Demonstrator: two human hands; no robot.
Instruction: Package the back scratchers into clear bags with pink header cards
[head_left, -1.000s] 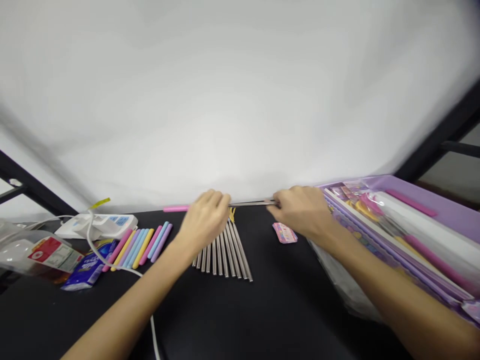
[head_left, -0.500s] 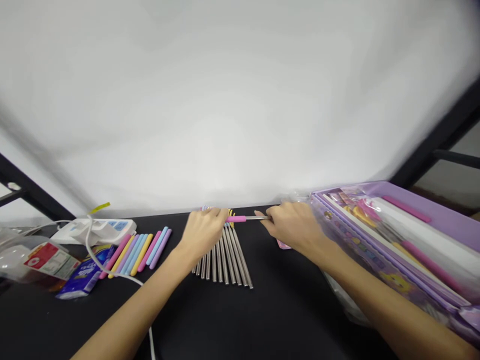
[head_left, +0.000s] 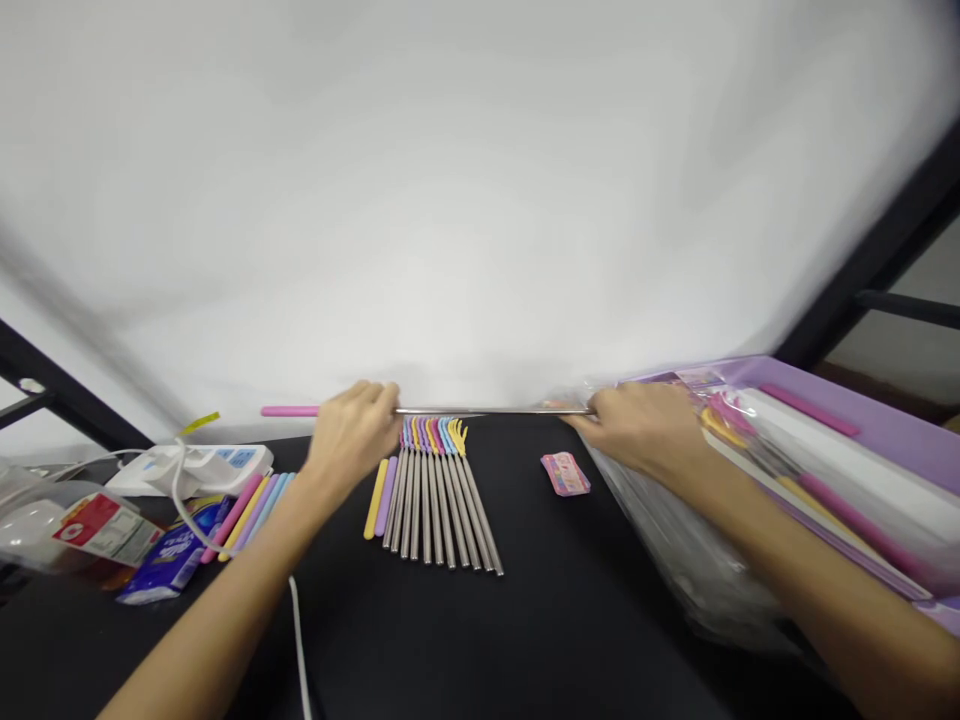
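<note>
A long thin telescopic back scratcher with a pink handle (head_left: 289, 411) and a shiny metal shaft (head_left: 487, 411) is held level between my hands. My left hand (head_left: 356, 430) is closed around it where handle and shaft meet. My right hand (head_left: 637, 425) grips the shaft's other end, hiding the tip. Under the shaft, a row of metal rods with coloured claw-like heads (head_left: 442, 500) lies fanned on the black table. Beside them are a yellow stick (head_left: 376, 500) and a purple stick (head_left: 386, 497). A small stack of pink cards (head_left: 565, 474) lies nearer my right hand.
A purple box (head_left: 900, 430) holding bagged scratchers stands at the right, clear plastic (head_left: 675, 540) along its side. At the left are a power strip (head_left: 247, 460), a white cable (head_left: 300, 640), a blue packet (head_left: 169, 560), a labelled bottle (head_left: 105, 530) and coloured sticks (head_left: 236, 520). A white wall rises behind.
The back scratcher was part-extended, then pushed short, and is now drawn out long. My hands moved together, then apart, the left hand going left and the right hand right.
</note>
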